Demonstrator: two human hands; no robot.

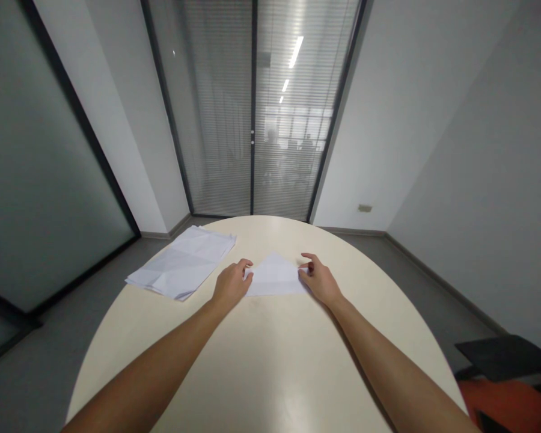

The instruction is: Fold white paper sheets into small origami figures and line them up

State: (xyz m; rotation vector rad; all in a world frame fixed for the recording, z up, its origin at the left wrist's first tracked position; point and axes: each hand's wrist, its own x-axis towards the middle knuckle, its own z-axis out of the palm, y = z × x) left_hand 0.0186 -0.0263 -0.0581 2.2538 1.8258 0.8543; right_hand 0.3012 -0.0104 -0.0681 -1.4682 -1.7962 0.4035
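A white sheet of paper (274, 278), folded so that its far side comes to a point, lies on the table between my hands. My left hand (232, 282) pinches its left end, with thumb and fingers close together. At the right end, my right hand (321, 281) grips the paper between thumb and fingers, its index finger stretched out above. The paper's two ends are partly hidden by my fingers. Left of my left hand lies a loose stack of white sheets (180, 263) with crease lines on the top one.
The round cream table (261, 367) carries both papers. An orange and black chair (509, 391) stands at the lower right, beside the table's edge. Beyond the far edge are a glass partition with blinds (220, 120) and grey walls.
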